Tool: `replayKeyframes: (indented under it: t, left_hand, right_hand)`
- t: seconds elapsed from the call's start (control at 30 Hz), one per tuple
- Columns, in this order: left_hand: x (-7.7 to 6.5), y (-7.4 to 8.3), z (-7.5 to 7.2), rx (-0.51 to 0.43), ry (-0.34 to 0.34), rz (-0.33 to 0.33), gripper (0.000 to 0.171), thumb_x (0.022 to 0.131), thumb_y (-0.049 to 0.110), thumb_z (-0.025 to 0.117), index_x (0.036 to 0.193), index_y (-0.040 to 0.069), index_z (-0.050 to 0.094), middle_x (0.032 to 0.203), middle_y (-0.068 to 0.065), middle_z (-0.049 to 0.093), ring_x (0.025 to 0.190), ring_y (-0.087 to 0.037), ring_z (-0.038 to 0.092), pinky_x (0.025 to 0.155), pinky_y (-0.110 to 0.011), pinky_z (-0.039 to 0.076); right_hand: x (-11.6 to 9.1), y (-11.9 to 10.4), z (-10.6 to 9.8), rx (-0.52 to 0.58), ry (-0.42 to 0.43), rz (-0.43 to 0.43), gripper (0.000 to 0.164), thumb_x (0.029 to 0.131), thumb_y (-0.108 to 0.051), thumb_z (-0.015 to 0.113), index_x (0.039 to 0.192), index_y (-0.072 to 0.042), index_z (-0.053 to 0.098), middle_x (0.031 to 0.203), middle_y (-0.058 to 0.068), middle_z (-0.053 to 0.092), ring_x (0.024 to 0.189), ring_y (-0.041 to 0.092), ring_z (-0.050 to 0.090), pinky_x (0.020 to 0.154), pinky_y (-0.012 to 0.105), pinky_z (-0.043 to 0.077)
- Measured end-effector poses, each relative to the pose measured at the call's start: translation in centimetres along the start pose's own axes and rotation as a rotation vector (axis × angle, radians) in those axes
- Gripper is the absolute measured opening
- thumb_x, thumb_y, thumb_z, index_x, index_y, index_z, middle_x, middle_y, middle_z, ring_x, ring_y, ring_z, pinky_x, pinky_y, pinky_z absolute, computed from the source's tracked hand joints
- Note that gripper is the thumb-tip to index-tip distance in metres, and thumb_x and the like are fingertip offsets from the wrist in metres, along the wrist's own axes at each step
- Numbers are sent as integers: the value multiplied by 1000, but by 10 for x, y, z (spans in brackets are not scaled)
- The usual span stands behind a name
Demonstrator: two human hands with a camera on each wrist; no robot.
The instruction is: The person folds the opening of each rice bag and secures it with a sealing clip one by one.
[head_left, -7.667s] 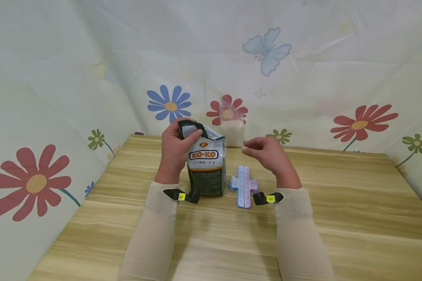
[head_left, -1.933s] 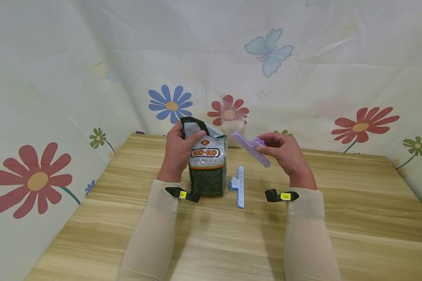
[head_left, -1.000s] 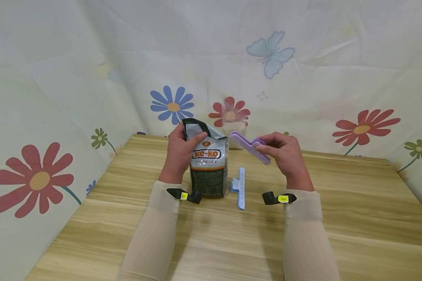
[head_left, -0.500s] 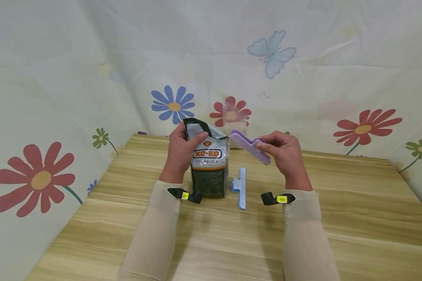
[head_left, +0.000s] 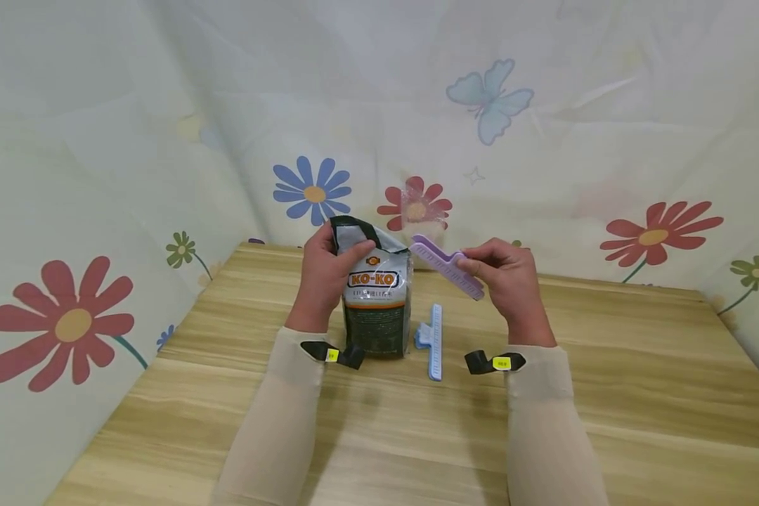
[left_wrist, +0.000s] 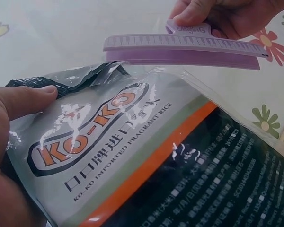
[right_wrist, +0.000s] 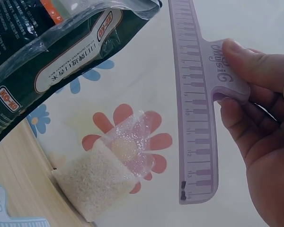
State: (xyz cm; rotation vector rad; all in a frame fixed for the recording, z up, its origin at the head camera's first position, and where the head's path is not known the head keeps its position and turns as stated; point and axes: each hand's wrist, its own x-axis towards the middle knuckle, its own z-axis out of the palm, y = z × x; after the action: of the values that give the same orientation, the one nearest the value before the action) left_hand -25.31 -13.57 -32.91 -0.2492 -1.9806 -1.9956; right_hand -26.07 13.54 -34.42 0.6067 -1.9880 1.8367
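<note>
A KO-KO rice bag stands on the table, its top folded over. My left hand holds that folded top at the upper left corner, thumb in front. With thumb and fingers my right hand pinches the handles of a purple clip, which is long and marked like a ruler with piano keys. The clip's two bars are parted, as the left wrist view shows. Its left end is right at the bag's upper right edge. A matching blue clip lies on the table right of the bag.
A clear plastic bag of white rice stands at the back of the wooden table, against a floral cloth backdrop. The purple clip partly covers it in the head view.
Earlier both clips lay side by side on the table; my right hand has since lifted the purple one. In the last second its bars have opened, while my left hand keeps its hold.
</note>
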Motion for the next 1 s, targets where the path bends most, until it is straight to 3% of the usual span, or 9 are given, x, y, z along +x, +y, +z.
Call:
replayKeyframes:
  t: [0.3,1.0]
  left_hand:
    - [-2,2,-1,31,3,-2,29,82,19,78,106,11,62,94,-1,62,87,-18,62,73,-30,55]
    - [0,0,-1,43,-4,-28,31,83,24,78,107,13,61,98,-3,62,90,-20,62,74,-32,56]
  right_hand:
    - [-3,1,7,-35,-43,-1,16,84,-1,72,97,9,69,81,-15,64,78,5,64,70,19,52]
    - [-3,-4,26,-67,-30,-87,15,83,0,73,97,3,73,81,-14,65,74,3,65,66,18,51]
